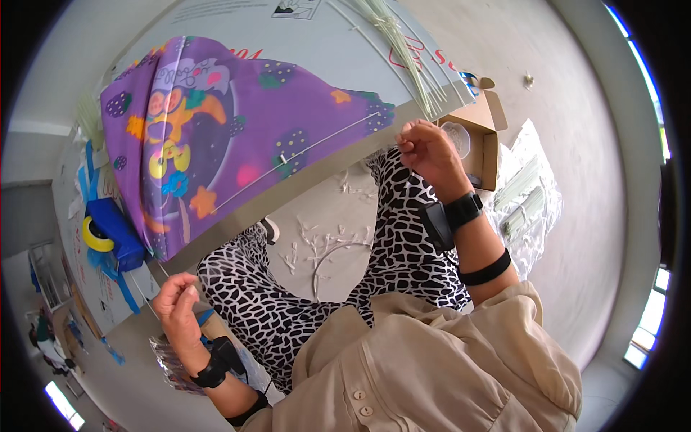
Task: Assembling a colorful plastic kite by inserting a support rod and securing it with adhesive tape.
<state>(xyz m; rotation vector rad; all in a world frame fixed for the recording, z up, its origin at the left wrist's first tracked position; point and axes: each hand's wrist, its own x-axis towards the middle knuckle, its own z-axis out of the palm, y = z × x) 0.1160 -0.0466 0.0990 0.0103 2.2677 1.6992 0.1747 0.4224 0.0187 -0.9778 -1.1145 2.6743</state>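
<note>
A purple sheet of kite fabric [252, 115] printed with cartoon figures, stars and berries lies over the board in front of me. A thin white rod [245, 186] with a small white fitting in its middle runs slantwise along the sheet's near side. My right hand [434, 155] is raised just beyond the sheet's right tip, thumb and fingers drawn together. Beside the sheet's lower left corner, my left hand [177, 306] is pinched closed, and a thin pale line passes close to its fingers. What either hand holds, if anything, is too small to make out.
A blue tape dispenser [119, 234] stands at the left edge of the printed white board [317, 54]. Bundled thin white rods [396, 43] lie at its far right. Beyond my right hand are an open cardboard box [484, 137] and a plastic bag of rods [525, 198]. White scraps litter the floor [324, 241].
</note>
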